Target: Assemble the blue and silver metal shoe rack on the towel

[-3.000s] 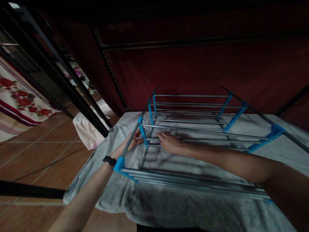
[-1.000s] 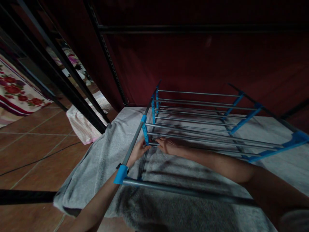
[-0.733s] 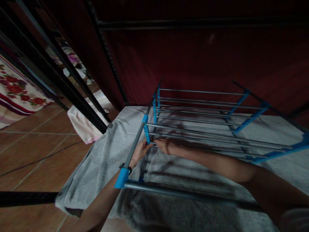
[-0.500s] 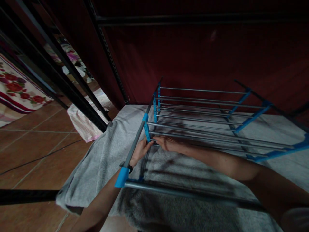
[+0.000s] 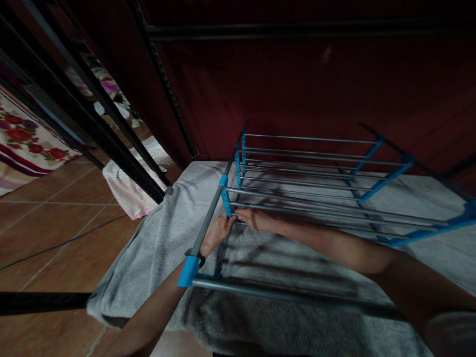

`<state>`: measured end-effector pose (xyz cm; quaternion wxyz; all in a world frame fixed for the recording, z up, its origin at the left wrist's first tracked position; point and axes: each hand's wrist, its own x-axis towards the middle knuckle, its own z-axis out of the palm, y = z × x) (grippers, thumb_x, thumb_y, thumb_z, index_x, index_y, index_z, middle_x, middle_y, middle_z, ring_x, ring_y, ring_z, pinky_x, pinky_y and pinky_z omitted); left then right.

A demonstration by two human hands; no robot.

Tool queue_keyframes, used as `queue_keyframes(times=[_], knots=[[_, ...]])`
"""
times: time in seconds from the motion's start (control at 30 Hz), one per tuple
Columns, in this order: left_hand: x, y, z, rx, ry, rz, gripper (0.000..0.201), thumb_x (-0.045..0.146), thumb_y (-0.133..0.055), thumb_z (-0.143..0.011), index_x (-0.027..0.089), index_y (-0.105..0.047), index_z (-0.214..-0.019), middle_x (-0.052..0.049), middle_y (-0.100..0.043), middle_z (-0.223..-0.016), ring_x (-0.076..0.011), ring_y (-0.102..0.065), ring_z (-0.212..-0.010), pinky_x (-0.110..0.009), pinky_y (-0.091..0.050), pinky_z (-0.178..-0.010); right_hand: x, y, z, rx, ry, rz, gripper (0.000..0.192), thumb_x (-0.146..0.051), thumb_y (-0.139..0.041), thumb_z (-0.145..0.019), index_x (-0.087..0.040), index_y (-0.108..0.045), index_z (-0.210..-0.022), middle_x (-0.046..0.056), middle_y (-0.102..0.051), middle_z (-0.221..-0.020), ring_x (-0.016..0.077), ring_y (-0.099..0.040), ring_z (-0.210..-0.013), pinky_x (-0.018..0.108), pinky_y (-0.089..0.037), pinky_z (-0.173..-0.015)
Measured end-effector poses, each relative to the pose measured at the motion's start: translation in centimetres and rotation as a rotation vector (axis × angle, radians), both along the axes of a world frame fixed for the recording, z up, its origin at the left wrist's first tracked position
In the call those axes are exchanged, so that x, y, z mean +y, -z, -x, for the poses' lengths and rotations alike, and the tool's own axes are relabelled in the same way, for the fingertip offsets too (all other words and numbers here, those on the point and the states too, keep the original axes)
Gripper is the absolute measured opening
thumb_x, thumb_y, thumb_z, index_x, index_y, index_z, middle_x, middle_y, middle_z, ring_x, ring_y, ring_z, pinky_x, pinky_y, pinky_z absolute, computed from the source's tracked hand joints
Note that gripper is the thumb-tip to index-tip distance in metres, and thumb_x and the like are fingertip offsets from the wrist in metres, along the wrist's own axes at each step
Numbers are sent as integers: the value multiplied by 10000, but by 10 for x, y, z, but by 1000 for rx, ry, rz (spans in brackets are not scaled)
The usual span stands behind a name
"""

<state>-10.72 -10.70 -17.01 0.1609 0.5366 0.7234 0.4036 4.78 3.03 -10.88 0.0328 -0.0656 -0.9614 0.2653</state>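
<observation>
A rack of grey metal tubes (image 5: 327, 204) with blue plastic brackets lies on a grey blanket (image 5: 156, 258). My left hand (image 5: 218, 232) is closed around the lower end of the near left blue bracket (image 5: 225, 202), its wrist behind the grey side pole (image 5: 211, 215) and wearing a dark band. Beside it, my right hand (image 5: 255, 218) has its fingers closed on the end of a metal tube where that tube meets the bracket. Its fingertips almost touch my left thumb. A blue corner piece (image 5: 188, 271) joins the side pole to a thicker tube (image 5: 282, 293) in front of me.
Black metal frame posts (image 5: 100, 116) rise on the left, and a dark red curtain (image 5: 297, 84) hangs behind the rack. Further left are a tiled floor (image 5: 55, 223) with a thin cable, a striped cloth (image 5: 128, 186) and a flowered cloth (image 5: 28, 136).
</observation>
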Motion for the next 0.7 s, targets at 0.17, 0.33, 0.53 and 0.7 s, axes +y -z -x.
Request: queue_keyframes(times=[0.17,0.33,0.53,0.7], knots=[[0,-1,0,5,17,21,120,334,-468,-939,239,-530,-976,-69,-665,-870,-309,-673,-989,-423,-492,-933,7,15,9,65,6,133,326,-180,-451,-1008,-126,-637,-1270,97,-711,-1189,196,-675,-1032,250,-492,-909],[-2,-1,9,2,69,51,150,268,-475,-904,228,-551,-1027,-67,-687,-906,-279,-666,-995,-439,-511,-983,11,23,18,51,7,119,297,-205,-482,-997,-161,-662,-1230,86,-732,-1138,214,-691,-966,289,-526,-859],[-7,-6,10,-39,155,83,392,158,-498,-816,212,-552,-1201,-64,-701,-1108,-258,-614,-1144,-458,-461,-1115,-9,8,-15,177,-71,-108,424,-208,-489,-974,-202,-543,-1394,126,-623,-1330,285,-604,-1148,410,-484,-999],[-12,-6,-1,-72,159,96,537,114,-480,-803,244,-496,-1324,-60,-662,-1265,-210,-582,-1223,-401,-454,-1132,-20,21,-54,185,-345,-326,506,-85,-494,-876,-157,-577,-1371,156,-603,-1379,293,-581,-1235,404,-470,-1058]])
